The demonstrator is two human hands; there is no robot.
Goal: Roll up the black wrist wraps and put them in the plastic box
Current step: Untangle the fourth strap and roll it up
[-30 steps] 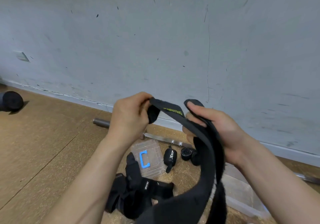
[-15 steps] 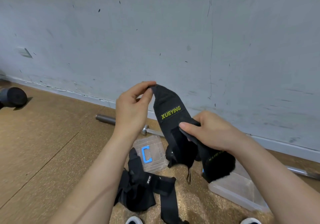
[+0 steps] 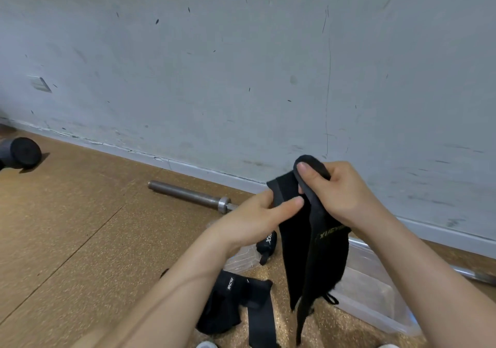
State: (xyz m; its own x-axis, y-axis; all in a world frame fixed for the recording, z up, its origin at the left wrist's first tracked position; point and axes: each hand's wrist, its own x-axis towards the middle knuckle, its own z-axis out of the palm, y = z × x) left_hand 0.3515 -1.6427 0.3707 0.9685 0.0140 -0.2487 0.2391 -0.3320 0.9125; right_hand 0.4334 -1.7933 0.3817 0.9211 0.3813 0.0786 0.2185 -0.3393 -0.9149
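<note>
Both the left hand (image 3: 255,220) and right hand (image 3: 342,194) pinch the top of the black fabric wrist wrap (image 3: 314,264), which hangs vertically, with the clear plastic box (image 3: 375,298) below and rightward.

a long black fabric wrist wrap (image 3: 314,253) with yellow-green lettering hangs right of centre. its top is folded over and gripped by the right hand (image 3: 341,189), and the left hand (image 3: 257,218) pinches its left edge. the tail trails to the bottom edge (a small loop dangles near its lower right side). a rolled black wrap with white lettering (image 3: 267,241) lies on the floor just left of it. a loose heap of unrolled black wraps (image 3: 236,302) sprawls at lower centre. the clear rectangular plastic box (image 3: 375,302) sits at lower right, partly behind the hanging wrap.
</note>
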